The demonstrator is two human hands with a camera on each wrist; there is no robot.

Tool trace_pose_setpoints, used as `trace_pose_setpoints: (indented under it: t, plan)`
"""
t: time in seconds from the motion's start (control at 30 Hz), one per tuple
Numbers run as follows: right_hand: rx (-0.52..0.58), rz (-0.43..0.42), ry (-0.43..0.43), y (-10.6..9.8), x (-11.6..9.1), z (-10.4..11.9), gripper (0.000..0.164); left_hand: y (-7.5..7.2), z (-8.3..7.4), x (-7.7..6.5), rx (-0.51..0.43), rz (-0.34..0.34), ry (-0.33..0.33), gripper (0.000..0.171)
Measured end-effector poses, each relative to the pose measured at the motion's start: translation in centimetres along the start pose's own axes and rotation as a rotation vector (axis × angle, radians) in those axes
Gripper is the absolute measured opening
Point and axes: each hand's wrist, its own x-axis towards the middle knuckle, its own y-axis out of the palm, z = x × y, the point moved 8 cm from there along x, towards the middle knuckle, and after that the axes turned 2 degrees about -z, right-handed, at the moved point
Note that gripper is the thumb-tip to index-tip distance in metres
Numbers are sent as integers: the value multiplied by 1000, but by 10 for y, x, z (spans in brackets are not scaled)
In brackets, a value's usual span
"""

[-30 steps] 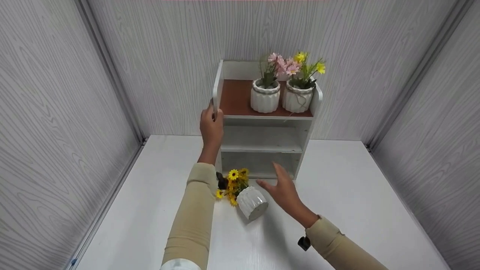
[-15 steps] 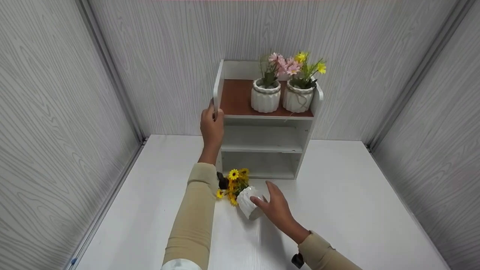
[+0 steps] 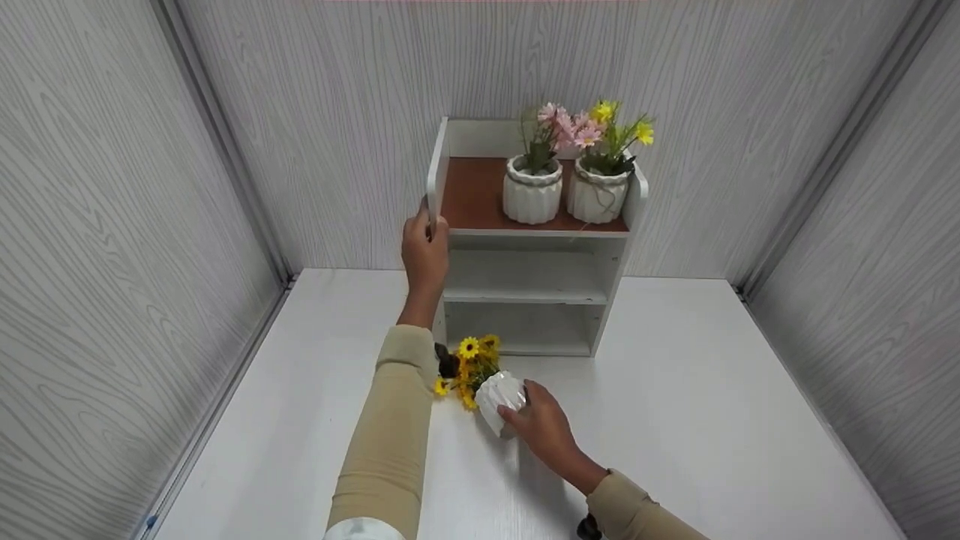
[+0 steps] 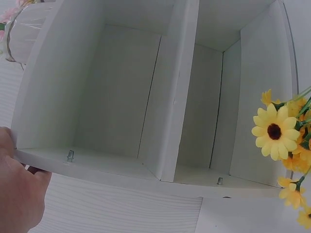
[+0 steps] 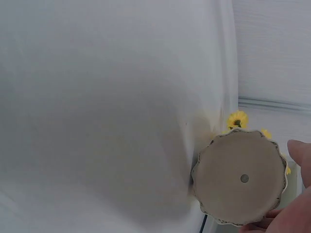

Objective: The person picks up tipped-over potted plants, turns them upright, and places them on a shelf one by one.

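My left hand [image 3: 425, 255] grips the left side panel of a small white shelf [image 3: 525, 298], thumb on the inner side. In the left wrist view the hand [image 4: 22, 189] shows at the panel's edge. On the table, a white ribbed flowerpot [image 3: 496, 401] with yellow daisies [image 3: 469, 367] lies tipped over, blooms toward the shelf's lower left. My right hand [image 3: 549, 429] holds the pot near its base, thumb in front and fingers round the right side. The right wrist view faces the pot's round base [image 5: 238, 194] and its small hole, with the thumb beside its rim.
Two upright white pots stand on the shelf's brown top: one with pink flowers [image 3: 532, 196], one with yellow flowers [image 3: 598, 196]. The white table [image 3: 697, 405] is enclosed by grey wood-grain walls [image 3: 360, 135] at the back and sides.
My right hand has come down and left from beside the shelf's lower opening to the fallen flowerpot, its fingers closing round the base. The left hand has stayed on the shelf panel.
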Motion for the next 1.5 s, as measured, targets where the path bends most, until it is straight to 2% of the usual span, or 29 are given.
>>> trace_pose_setpoints:
  t: [0.2,0.43,0.67,0.9,1.13,1.4,1.5]
  plan:
    - [15,-12,-42,1,-2,0,62,0,0,1,-7,0,7,51]
    - [-39,-92,-144,-1,-7,1,46,3,2,1,-5,18,-16,54]
    - [60,-135,-74,-3,-16,-14,59,0,1,0,-5,3,-8,52]
    - [144,-143,-37,-4,-23,-25,62,0,0,0,3,-4,9,51]
    - [227,-116,-28,-6,-27,-30,65,2,2,0,-16,5,1,53]
    - [220,-67,-26,-12,-34,-37,66,1,1,-1,-12,6,-6,51]
    - [237,-23,-4,-14,-38,-42,75,1,1,-1,-10,7,-15,51]
